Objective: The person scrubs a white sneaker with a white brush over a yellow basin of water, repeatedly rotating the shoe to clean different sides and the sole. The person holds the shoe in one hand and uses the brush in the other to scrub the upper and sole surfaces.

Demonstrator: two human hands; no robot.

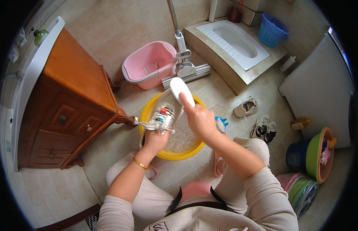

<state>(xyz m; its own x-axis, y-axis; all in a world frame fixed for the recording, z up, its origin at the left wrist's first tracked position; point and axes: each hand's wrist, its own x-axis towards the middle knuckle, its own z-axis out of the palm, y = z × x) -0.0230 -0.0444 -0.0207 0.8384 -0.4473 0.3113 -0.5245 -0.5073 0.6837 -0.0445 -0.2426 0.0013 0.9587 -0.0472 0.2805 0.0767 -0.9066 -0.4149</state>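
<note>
A cream lace-up sneaker (162,115) with a small red tag is held over a yellow basin (179,156). My left hand (156,140) grips it at the ankle opening, and most of the fingers are hidden by the shoe. Its white laces hang in a loose knot near my wrist. In my right hand (200,119) is a white, oval-backed scrub brush (180,89), the thumb lying along its back. The brush is beside the shoe's toe; its bristles and any contact are hidden. Cloudy, foamy water (182,140) fills the basin below.
Right of the basin are a blue-and-white packet (221,124), another cream sneaker (247,107) and black-and-white shoes (263,130). A pink bucket (150,62) and a mop (186,69) stand ahead. A wooden cabinet (78,95) borders the left, a raised squat toilet (233,43) the far right.
</note>
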